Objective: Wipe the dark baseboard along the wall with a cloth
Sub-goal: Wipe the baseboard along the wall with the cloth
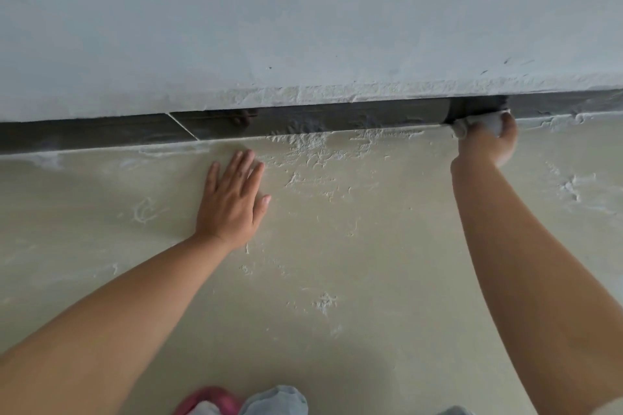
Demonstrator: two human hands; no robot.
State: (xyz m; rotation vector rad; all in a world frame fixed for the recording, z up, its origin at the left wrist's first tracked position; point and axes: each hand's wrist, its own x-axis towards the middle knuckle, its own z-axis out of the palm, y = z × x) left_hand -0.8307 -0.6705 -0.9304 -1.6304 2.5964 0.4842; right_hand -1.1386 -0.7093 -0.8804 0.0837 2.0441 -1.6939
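Observation:
The dark baseboard runs across the view at the foot of a pale grey wall, dusty and streaked with white plaster. My right hand grips a small white cloth and presses it against the baseboard at the right; the strip just left of the cloth looks darker than the rest. My left hand lies flat on the floor with its fingers straight, a little short of the baseboard. Most of the cloth is hidden under my right hand.
The beige floor carries dried white plaster smears, thickest near the baseboard. A diagonal joint splits the baseboard at the left. At the bottom edge are a pink slipper and a knee in light blue fabric.

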